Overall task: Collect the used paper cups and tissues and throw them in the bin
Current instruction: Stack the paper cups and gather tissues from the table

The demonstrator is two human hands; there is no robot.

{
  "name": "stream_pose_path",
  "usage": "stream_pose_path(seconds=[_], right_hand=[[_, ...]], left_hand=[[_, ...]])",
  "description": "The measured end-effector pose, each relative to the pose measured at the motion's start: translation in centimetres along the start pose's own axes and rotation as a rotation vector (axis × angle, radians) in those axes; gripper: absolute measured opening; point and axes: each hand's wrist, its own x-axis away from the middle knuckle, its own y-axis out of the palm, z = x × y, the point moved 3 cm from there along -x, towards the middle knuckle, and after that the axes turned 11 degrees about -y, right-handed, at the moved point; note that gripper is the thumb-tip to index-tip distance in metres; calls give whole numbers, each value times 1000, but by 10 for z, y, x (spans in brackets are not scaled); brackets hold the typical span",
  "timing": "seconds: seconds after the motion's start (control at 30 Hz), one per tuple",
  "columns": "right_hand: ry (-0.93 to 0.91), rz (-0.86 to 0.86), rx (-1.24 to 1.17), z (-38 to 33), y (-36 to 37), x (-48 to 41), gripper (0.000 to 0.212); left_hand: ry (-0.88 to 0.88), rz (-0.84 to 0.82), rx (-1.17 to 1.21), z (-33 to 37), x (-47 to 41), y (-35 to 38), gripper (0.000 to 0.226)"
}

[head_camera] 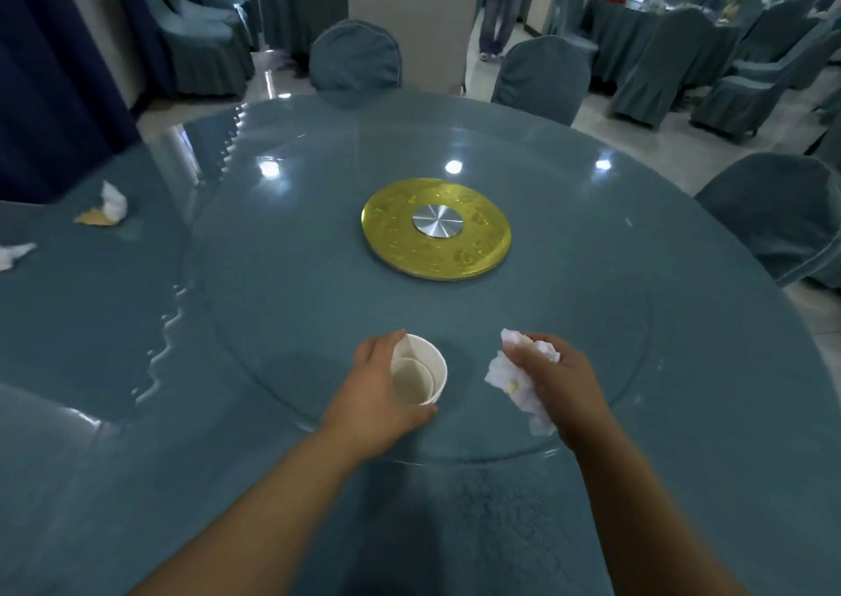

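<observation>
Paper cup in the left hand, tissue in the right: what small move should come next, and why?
Probably tuck the crumpled tissue in the right hand into the open paper cup gripped by the left hand beside it. That frees a hand for the tissue scraps at the left edge of the table; no bin is in view.

Left edge crops a loose tissue; top edge crops a standing person. I cannot identify clutter on the far table. My left hand hides the cup on its near wall.
</observation>
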Motion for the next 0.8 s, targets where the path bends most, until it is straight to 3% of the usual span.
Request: stream_pose_path(seconds=[0.33,0.53,0.8], right_hand=[[84,-211,37,-11,89,27,21],[91,-382,39,-13,154,53,16],[72,-497,111,-12,226,96,23]], left_hand=[[-182,328,234,-75,60,-88,86],[-325,519,322,-128,101,-139,93],[-378,644,368,-173,157,-190,93]])
